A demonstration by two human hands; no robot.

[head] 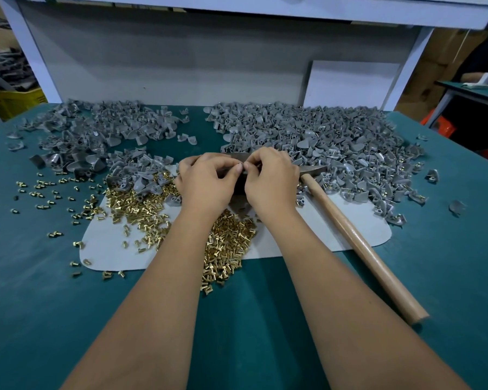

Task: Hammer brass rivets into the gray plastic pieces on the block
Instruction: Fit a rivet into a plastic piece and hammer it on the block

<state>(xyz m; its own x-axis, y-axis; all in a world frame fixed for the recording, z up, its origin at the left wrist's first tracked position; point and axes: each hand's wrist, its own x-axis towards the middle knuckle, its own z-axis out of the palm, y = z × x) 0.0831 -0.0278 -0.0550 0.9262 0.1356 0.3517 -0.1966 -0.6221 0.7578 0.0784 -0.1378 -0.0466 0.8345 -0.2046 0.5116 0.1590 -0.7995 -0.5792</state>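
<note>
A green tabletop [40, 305] carries gray plastic pieces [321, 130] beyond the hands and brass rivets [228, 243] beneath the wrists. Left hand [206, 181] and right hand [271, 178] meet, fingertips pinching something small over the dark block [238, 182]; the hammer [358, 240] lies just right.

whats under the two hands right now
A dark block shows between the left hand and the right hand, standing on the white mat. Whatever the fingertips pinch is covered and too small to tell.
</note>
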